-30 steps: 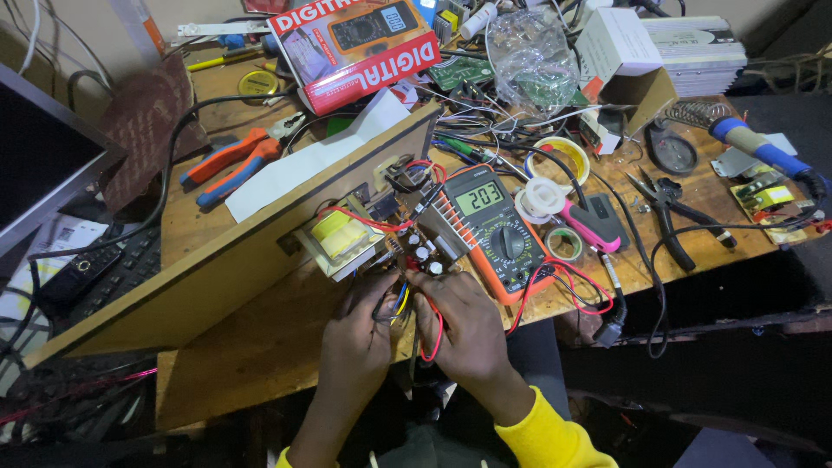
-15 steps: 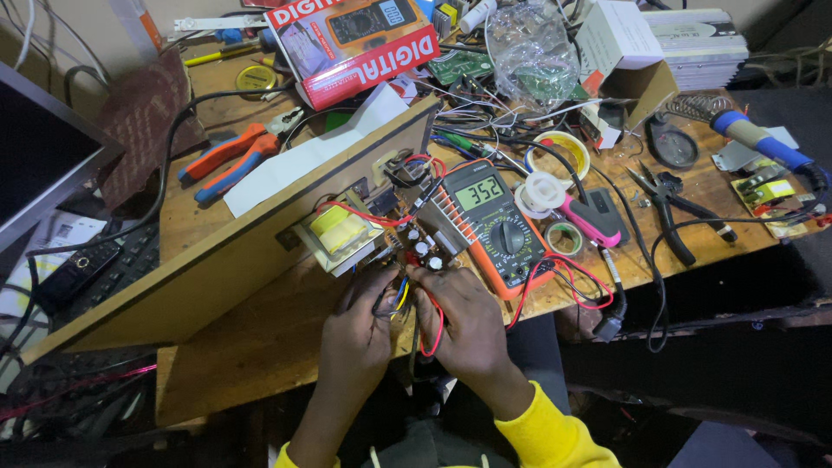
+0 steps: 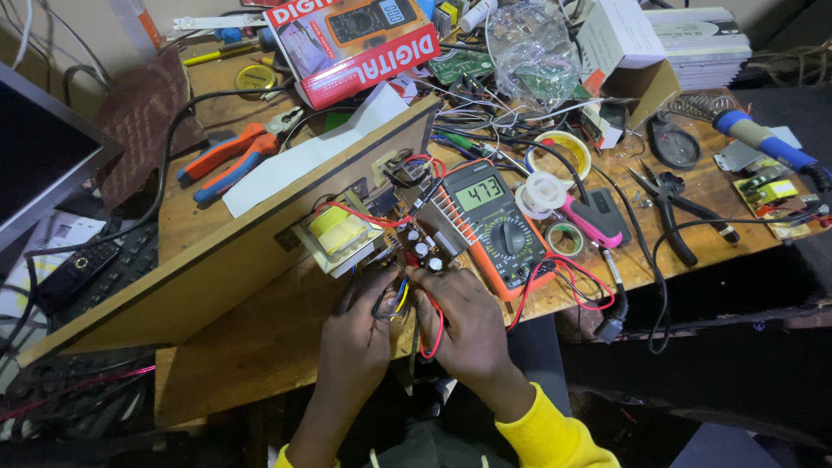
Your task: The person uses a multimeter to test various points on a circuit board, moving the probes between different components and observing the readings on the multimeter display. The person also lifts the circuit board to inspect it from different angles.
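Far left: dark monitor [image 3: 39, 165] at the frame edge, keyboard [image 3: 104, 269] beneath. Further right on the wooden counter [image 3: 260, 347]: orange-and-blue pliers [image 3: 227, 160] beside a white sheet, then a tilted wooden panel [image 3: 217, 260] with a yellow-wrapped transformer [image 3: 340, 236] against it. At centre, near the counter's front edge: left hand [image 3: 360, 334], fingers [image 3: 364, 290] curled together on yellow and dark wires under a small circuit board [image 3: 416, 243] with capacitors. Just beside it: right hand [image 3: 464, 325], fingers pinched on a red wire [image 3: 433, 334] looping below the board, both hands touching. Next right: orange multimeter [image 3: 494, 227], display lit, lying flat. Beyond: solder reel [image 3: 544, 192], pink-handled tool [image 3: 594, 221], black pliers [image 3: 672, 204], blue-handled soldering iron [image 3: 763, 143] far right.
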